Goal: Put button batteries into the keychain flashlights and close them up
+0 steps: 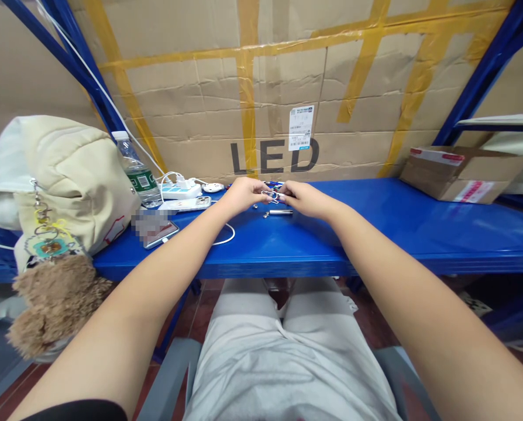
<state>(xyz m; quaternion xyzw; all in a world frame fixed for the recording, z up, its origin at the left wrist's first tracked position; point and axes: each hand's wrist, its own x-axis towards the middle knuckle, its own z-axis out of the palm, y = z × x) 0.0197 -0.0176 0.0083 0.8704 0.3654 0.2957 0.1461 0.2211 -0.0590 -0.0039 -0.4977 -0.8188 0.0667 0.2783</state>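
Over the blue table [358, 228], both my hands meet at a small silver bent metal piece [271, 196], too small to name surely. My left hand [243, 196] pinches it from the left, fingers closed. From the right, my right hand [306, 199] has thumb and fingers closed on its other side. Just below them a short silver cylinder [281, 212] lies on the tabletop, with a tiny gold-coloured part [265, 215] at its left end. Behind my fingers are some small coloured items, mostly hidden.
To the left are a phone [161, 235] with a cable, another phone [186, 203], a white power strip [180, 190], a water bottle [142, 178] and a cream bag [75, 181] with a furry brown charm [59, 298]. An open cardboard box [461, 173] stands right; a large taped carton [191, 117] backs the table.
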